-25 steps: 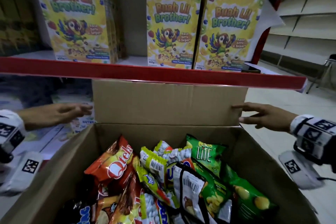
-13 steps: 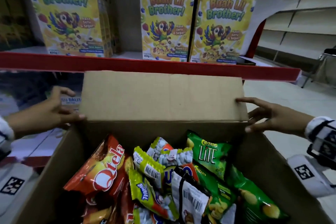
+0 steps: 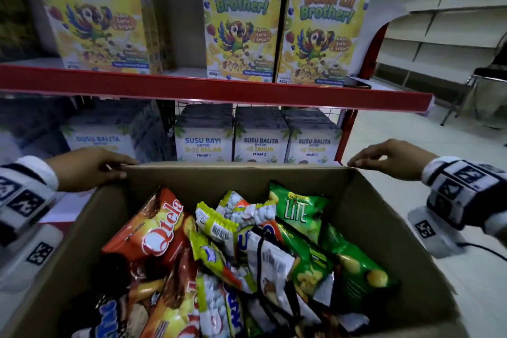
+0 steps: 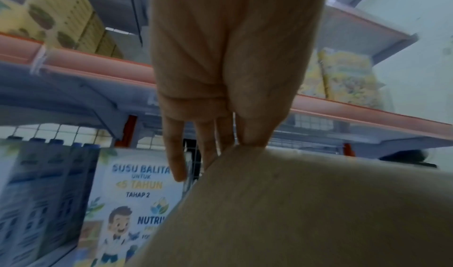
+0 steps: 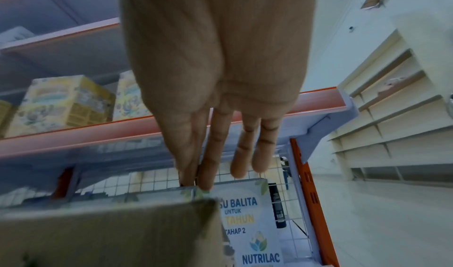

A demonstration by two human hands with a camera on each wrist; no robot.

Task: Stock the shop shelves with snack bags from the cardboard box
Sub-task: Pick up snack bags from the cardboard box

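An open cardboard box fills the lower head view, packed with several snack bags, among them an orange Qtela bag and a green Lite bag. My left hand rests on the box's far left corner, fingers reaching over the edge. My right hand touches the far right corner with straight fingers. In the left wrist view my left hand has its thumb on the cardboard and its fingers hanging behind it. The right wrist view shows my right hand with fingers extended over the box corner.
A red-edged shelf just beyond the box carries yellow cereal boxes. Below it stand white milk-powder boxes. Bare cream shelving and a metal chair are at the right, across a pale tiled floor.
The box's far flap stood upright between my hands; it is now folded down out of sight. Both hands dropped to the far corners, and the milk boxes behind came into view.
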